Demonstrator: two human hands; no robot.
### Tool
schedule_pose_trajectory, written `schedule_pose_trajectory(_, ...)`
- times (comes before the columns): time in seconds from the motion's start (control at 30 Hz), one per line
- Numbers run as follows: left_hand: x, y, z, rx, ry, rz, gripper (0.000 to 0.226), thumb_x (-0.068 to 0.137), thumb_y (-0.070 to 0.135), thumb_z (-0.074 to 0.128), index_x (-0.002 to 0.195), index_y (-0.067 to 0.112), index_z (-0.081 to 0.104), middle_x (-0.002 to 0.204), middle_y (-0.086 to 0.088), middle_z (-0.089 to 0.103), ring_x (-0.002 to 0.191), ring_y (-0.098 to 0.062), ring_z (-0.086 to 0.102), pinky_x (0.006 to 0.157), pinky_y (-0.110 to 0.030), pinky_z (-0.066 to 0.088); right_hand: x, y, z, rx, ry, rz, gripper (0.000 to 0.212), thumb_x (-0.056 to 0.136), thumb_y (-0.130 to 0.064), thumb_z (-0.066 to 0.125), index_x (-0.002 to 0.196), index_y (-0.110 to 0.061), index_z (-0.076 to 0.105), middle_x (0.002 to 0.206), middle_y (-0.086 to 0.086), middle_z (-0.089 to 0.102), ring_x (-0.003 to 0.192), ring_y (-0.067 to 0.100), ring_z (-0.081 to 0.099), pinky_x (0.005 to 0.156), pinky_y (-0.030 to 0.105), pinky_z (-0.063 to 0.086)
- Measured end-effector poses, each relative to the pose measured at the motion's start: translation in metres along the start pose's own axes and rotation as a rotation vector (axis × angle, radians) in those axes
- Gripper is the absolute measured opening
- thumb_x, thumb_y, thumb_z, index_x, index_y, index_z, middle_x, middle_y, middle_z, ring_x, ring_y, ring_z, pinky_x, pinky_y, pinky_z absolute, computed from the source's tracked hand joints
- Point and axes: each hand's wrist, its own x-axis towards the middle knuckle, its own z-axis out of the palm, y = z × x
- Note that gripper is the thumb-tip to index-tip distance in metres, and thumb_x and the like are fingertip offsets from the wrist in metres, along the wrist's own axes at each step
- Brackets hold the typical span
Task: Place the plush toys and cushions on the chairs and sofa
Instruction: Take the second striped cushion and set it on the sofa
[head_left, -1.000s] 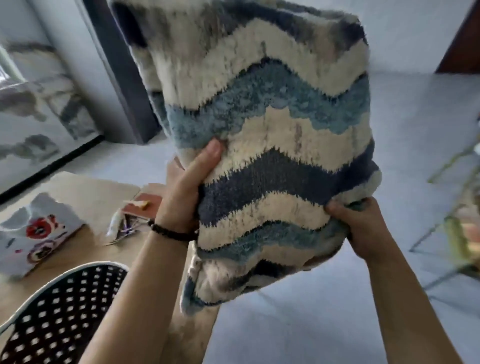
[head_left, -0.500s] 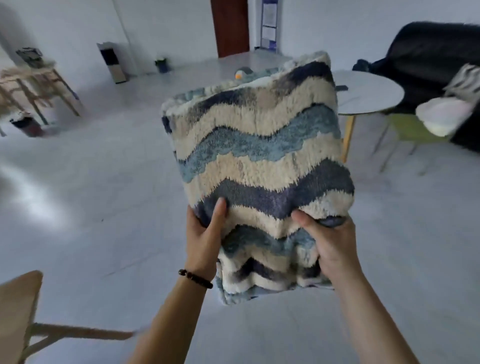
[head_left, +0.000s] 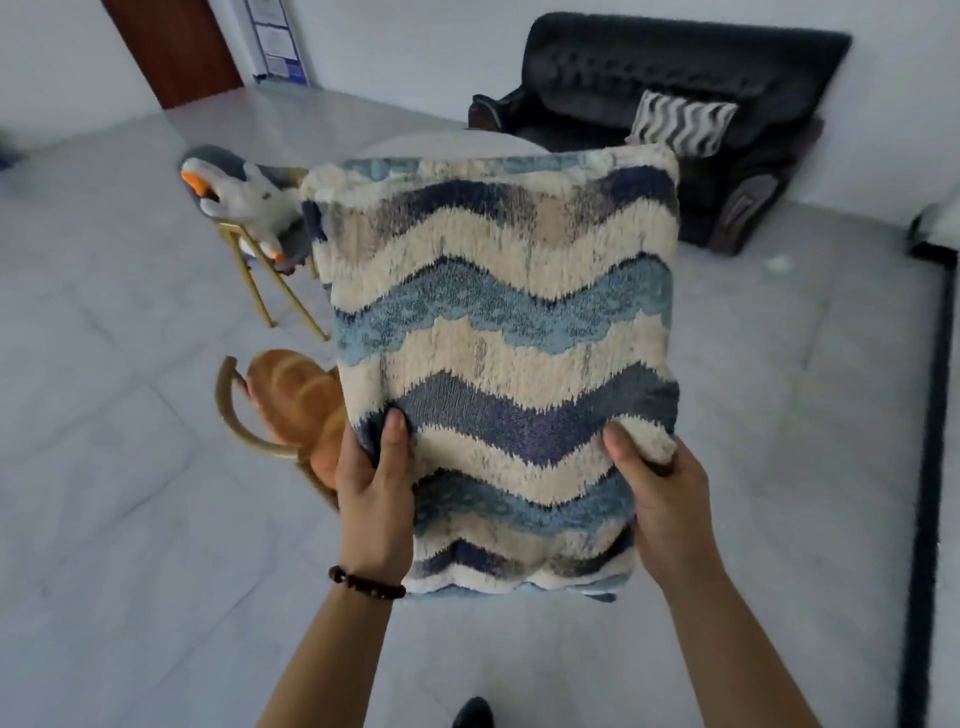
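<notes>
I hold a fluffy cushion (head_left: 498, 332) with blue, navy and cream wavy stripes upright in front of me. My left hand (head_left: 371, 488) grips its lower left edge and my right hand (head_left: 660, 499) grips its lower right edge. A grey and white penguin plush (head_left: 244, 195) lies on a gold-legged chair (head_left: 270, 291) at the back left. A bread-shaped plush (head_left: 296, 400) rests on a nearer chair (head_left: 234, 415), partly hidden by the cushion. A black sofa (head_left: 649, 78) at the back holds a black and white zigzag cushion (head_left: 680, 122).
A round white table (head_left: 447, 143) shows just above the held cushion. A brown door (head_left: 171, 47) is at the back left. A dark rug edge (head_left: 930, 415) runs down the right side. The floor is light grey tile. A dark shoe tip (head_left: 472, 714) shows at the bottom.
The view has swung from the wooden table corner across the room toward the sofa and chairs. The cushion stays in both hands, with my grip now at its lower edge.
</notes>
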Motion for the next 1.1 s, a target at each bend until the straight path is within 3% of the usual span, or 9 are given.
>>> schedule_pose_trajectory(0.17, 0.106, -0.024, 0.131, 0.041, -0.196, -0.048, 0.05, 0.098, 0.04, 0.059, 0.13, 0.002, 0.056, 0.111, 0.003, 0.066, 0.106, -0.015, 0.06, 0.098, -0.039, 0.048, 0.116, -0.041, -0.031, 0.015, 0.217, -0.045, 0.02, 0.077, -0.014, 0.08, 0.096, -0.018, 0.073, 0.083, -0.011, 0.08, 0.077, 0.005, 0.076, 0.062, 0.019, 0.059)
schedule_pose_trajectory(0.27, 0.148, -0.052, 0.219, 0.04, -0.321, -0.094, 0.049, 0.099, 0.038, 0.054, 0.135, 0.005, 0.054, 0.113, 0.0, 0.067, 0.106, -0.021, 0.061, 0.094, -0.039, 0.052, 0.181, -0.051, -0.07, 0.041, 0.349, -0.06, 0.027, 0.073, -0.018, 0.08, 0.099, -0.017, 0.072, 0.086, -0.009, 0.08, 0.078, 0.007, 0.076, 0.063, 0.023, 0.061)
schedule_pose_trajectory(0.4, 0.203, -0.112, 0.345, 0.077, -0.423, -0.116, 0.045, 0.1, 0.04, 0.054, 0.133, 0.01, 0.058, 0.127, -0.013, 0.067, 0.119, -0.033, 0.062, 0.103, -0.059, 0.048, 0.293, -0.05, -0.124, 0.049, 0.454, -0.069, 0.02, 0.078, -0.015, 0.079, 0.097, -0.02, 0.071, 0.081, -0.014, 0.079, 0.074, 0.003, 0.075, 0.061, 0.023, 0.062)
schedule_pose_trajectory(0.53, 0.265, -0.142, 0.468, 0.067, -0.468, -0.126, 0.046, 0.101, 0.037, 0.053, 0.137, 0.008, 0.055, 0.132, -0.018, 0.063, 0.122, -0.038, 0.059, 0.104, -0.064, 0.045, 0.419, -0.076, -0.167, 0.023, 0.45, -0.065, 0.019, 0.084, -0.017, 0.078, 0.102, -0.019, 0.073, 0.088, -0.012, 0.08, 0.081, 0.005, 0.075, 0.063, 0.018, 0.06)
schedule_pose_trajectory(0.67, 0.342, -0.147, 0.569, 0.042, -0.463, -0.104, 0.051, 0.099, 0.041, 0.054, 0.137, 0.008, 0.054, 0.133, -0.022, 0.061, 0.123, -0.039, 0.058, 0.106, -0.064, 0.044, 0.547, -0.129, -0.186, -0.024, 0.415, -0.075, 0.021, 0.081, -0.027, 0.08, 0.101, -0.022, 0.074, 0.089, -0.014, 0.08, 0.083, 0.004, 0.075, 0.063, 0.016, 0.058)
schedule_pose_trajectory(0.8, 0.42, -0.166, 0.653, 0.046, -0.417, -0.071, 0.056, 0.097, 0.051, 0.056, 0.135, 0.01, 0.056, 0.129, -0.025, 0.06, 0.118, -0.039, 0.059, 0.103, -0.066, 0.044, 0.67, -0.162, -0.194, -0.073, 0.37, -0.065, 0.036, 0.07, -0.041, 0.081, 0.099, -0.022, 0.075, 0.092, -0.011, 0.08, 0.084, 0.007, 0.075, 0.069, 0.024, 0.06)
schedule_pose_trajectory(0.9, 0.476, -0.202, 0.724, 0.017, -0.389, -0.081, 0.047, 0.1, 0.036, 0.049, 0.139, 0.011, 0.053, 0.133, -0.021, 0.06, 0.124, -0.038, 0.056, 0.107, -0.063, 0.042, 0.772, -0.166, -0.207, -0.091, 0.355, -0.053, 0.038, 0.069, -0.04, 0.081, 0.1, -0.018, 0.075, 0.092, -0.006, 0.08, 0.085, 0.011, 0.076, 0.071, 0.029, 0.061)
schedule_pose_trajectory(1.03, 0.562, -0.254, 0.836, -0.032, -0.383, -0.121, 0.053, 0.096, 0.05, 0.058, 0.136, 0.015, 0.056, 0.133, -0.017, 0.062, 0.125, -0.038, 0.056, 0.107, -0.065, 0.041, 0.914, -0.181, -0.228, -0.121, 0.38, -0.059, 0.032, 0.071, -0.036, 0.08, 0.098, -0.02, 0.074, 0.09, -0.007, 0.08, 0.084, 0.01, 0.076, 0.07, 0.027, 0.063)
schedule_pose_trajectory(1.1, 0.603, -0.267, 0.896, -0.04, -0.403, -0.165, 0.046, 0.096, 0.045, 0.056, 0.133, 0.019, 0.059, 0.131, -0.014, 0.064, 0.123, -0.037, 0.058, 0.105, -0.065, 0.044, 0.976, -0.203, -0.242, -0.124, 0.4, -0.06, 0.031, 0.072, -0.036, 0.08, 0.099, -0.021, 0.075, 0.091, -0.008, 0.08, 0.085, 0.01, 0.076, 0.069, 0.026, 0.062)
